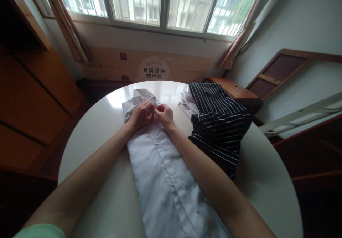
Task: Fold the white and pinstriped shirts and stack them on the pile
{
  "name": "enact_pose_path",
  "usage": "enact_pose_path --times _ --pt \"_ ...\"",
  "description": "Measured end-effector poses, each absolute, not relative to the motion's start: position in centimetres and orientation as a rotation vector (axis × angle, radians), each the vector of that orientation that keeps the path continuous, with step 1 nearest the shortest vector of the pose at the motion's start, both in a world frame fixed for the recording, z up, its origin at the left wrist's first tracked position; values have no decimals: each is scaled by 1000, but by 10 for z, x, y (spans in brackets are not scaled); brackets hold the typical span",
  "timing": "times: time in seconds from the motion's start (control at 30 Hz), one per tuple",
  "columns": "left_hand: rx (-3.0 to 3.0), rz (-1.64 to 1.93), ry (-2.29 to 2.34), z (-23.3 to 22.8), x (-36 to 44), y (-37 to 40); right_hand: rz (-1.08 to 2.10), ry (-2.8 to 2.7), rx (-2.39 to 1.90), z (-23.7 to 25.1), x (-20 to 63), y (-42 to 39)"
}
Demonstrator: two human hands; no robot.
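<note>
Shirt (162, 174) lies lengthwise from bottom centre up to frame centre on the table (101, 124); left hand (141, 114) and right hand (164, 115) pinch its collar end together.

On the bench (101, 131) before you, a folded shirt (162, 174) lies lengthwise, running from your near edge out toward the far side, its collar (139, 97) at the far end. Your left hand (141, 114) and right hand (165, 115) meet on the shirt just below that collar, fingertips touching each other, your forearms lying along either side of the placket. To your right of the shirt, a striped garment (219, 124) sits heaped on the bench, partly draped over its right edge. Behind the heap lies another crumpled cloth (186, 102). Beyond the bench, a cardboard panel (152, 67) stands against the wall under the window (160, 3).
</note>
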State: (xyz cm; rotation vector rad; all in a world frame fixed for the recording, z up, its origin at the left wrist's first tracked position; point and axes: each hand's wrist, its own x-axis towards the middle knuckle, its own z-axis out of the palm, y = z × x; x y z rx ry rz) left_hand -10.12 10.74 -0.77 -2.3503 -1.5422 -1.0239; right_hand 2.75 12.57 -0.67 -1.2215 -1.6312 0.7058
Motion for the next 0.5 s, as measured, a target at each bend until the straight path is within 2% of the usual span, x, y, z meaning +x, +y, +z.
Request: enact_pose_path --times 0.5 --pt "-2367 -964 -1560 -8 -101 108 734 -1656 -1253 -8 28 127"
